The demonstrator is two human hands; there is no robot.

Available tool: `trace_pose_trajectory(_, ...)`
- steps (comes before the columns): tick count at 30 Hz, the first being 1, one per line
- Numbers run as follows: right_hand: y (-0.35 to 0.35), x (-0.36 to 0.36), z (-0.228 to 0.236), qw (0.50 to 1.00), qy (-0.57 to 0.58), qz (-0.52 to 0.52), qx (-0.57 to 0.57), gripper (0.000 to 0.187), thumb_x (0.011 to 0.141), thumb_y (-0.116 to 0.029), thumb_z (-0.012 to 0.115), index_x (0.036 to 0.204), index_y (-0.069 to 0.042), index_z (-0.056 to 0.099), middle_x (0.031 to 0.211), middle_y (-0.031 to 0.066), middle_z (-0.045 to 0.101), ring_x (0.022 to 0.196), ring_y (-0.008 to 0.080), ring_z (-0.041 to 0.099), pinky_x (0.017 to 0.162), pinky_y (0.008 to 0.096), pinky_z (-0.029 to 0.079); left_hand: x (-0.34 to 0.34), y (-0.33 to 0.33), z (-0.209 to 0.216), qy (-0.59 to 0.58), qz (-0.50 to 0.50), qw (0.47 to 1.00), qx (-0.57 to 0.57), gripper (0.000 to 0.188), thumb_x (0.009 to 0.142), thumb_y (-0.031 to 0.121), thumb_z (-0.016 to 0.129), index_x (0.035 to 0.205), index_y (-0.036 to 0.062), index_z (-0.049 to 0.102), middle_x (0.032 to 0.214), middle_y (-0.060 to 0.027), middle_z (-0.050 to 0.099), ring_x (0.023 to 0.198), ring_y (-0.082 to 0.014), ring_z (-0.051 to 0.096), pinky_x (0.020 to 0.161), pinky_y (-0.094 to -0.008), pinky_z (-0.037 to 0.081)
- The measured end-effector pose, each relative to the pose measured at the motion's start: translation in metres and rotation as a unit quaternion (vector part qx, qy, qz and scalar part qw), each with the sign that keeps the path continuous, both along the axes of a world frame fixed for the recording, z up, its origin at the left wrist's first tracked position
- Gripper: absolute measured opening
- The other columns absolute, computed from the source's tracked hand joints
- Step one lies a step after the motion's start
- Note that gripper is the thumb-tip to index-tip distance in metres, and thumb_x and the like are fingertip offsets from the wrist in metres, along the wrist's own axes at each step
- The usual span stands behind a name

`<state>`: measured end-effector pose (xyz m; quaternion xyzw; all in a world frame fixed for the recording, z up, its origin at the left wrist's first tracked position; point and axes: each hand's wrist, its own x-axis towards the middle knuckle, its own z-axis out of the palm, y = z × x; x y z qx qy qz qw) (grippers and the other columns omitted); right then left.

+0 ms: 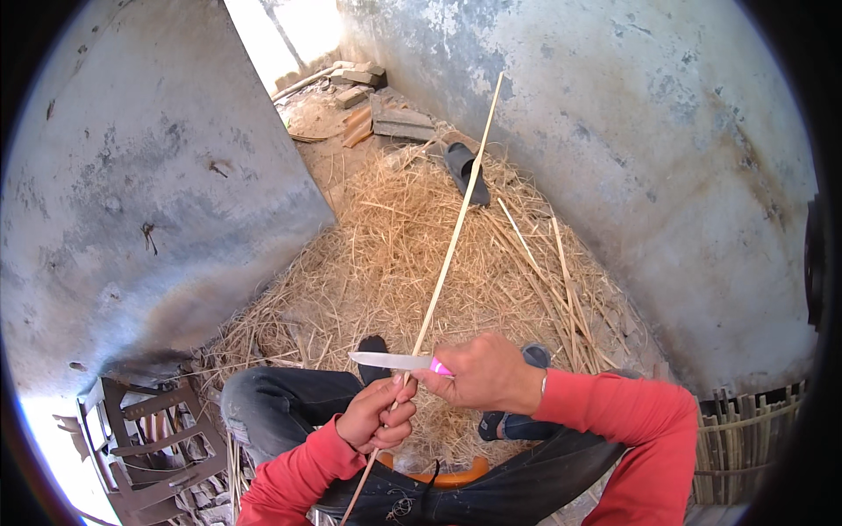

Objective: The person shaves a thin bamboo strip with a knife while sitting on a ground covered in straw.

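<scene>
A long, thin, pale strip that looks like bamboo (462, 215) runs from below my lap up toward the far wall. My left hand (378, 415) is closed round its lower part, with the tail of the strip passing down below the fingers. In my right hand (489, 372) is a knife (386, 360) with a pink handle, gripped in the fist. Its blade points left and lies across the strip just above my left fingers. My right thumb is close to the strip; whether it presses on it, I cannot tell.
Fine shavings (386, 237) cover the floor ahead, with loose strips (570, 302) on the right. A dark slipper (466, 174) lies beyond. Bricks (355, 88) stand near the opening. Walls rise on both sides. A broken brown chair (162, 438) is at lower left, bundled slats (745, 443) at lower right.
</scene>
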<state>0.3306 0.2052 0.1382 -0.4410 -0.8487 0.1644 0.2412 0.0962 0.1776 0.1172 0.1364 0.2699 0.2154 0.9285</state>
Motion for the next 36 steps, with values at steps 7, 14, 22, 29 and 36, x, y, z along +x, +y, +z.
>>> trace_pose_trajectory(7, 0.070, 0.054, 0.011, 0.991, -0.012, -0.134, 0.013, 0.056, 0.100, -0.054, 0.054, 0.073, -0.007, 0.065, 0.052, 0.0154, 0.057, 0.043, 0.0345, 0.058, 0.042, 0.0473, 0.046, -0.004, -0.006, 0.002, -0.027, -0.033, 0.999, 0.015, 0.034, 0.113, 0.039, 0.034, 0.090, 0.0149, 0.039, 0.058, 0.0057, 0.025, 0.039, -0.0038, 0.018, 0.034, -0.0229, 0.013)
trace_pose_trajectory(14, 0.021, 0.014, 0.002, 0.999, -0.042, 0.019, 0.024, 0.032, 0.099, -0.038, 0.059, 0.084, -0.011, 0.070, 0.058, 0.0125, 0.059, 0.046, 0.0329, 0.059, 0.044, 0.0446, 0.047, -0.010, 0.000, -0.001, -0.044, -0.020, 0.998, -0.026, 0.032, 0.113, 0.037, 0.035, 0.091, 0.0145, 0.040, 0.057, 0.0052, 0.025, 0.038, -0.0035, 0.019, 0.033, -0.0227, 0.013)
trace_pose_trajectory(22, 0.097, 0.101, 0.030, 0.957, 0.051, -0.271, 0.090, 0.056, 0.103, -0.047, 0.055, 0.066, -0.005, 0.059, 0.053, 0.0172, 0.053, 0.047, 0.0355, 0.054, 0.047, 0.0450, 0.040, -0.012, 0.000, -0.003, -0.146, -0.014, 0.988, -0.054, 0.033, 0.113, 0.038, 0.035, 0.091, 0.0131, 0.038, 0.059, 0.0050, 0.026, 0.040, -0.0042, 0.021, 0.035, -0.0236, 0.014)
trace_pose_trajectory(29, 0.077, 0.074, 0.048, 0.963, 0.169, -0.206, 0.036, 0.055, 0.102, -0.045, 0.058, 0.065, -0.005, 0.057, 0.052, 0.0177, 0.050, 0.047, 0.0350, 0.053, 0.048, 0.0447, 0.039, -0.012, -0.002, -0.009, -0.113, -0.044, 0.993, 0.013, 0.033, 0.112, 0.038, 0.038, 0.092, 0.0118, 0.041, 0.059, 0.0053, 0.025, 0.042, -0.0042, 0.021, 0.036, -0.0231, 0.015)
trace_pose_trajectory(36, 0.048, 0.050, 0.029, 0.997, 0.011, -0.029, 0.066, 0.046, 0.098, -0.046, 0.062, 0.071, -0.009, 0.064, 0.054, 0.0116, 0.057, 0.045, 0.0303, 0.059, 0.044, 0.0428, 0.045, -0.009, -0.003, -0.013, -0.082, -0.038, 0.996, 0.000, 0.033, 0.112, 0.038, 0.038, 0.093, 0.0115, 0.042, 0.060, 0.0054, 0.026, 0.042, -0.0041, 0.022, 0.036, -0.0232, 0.015)
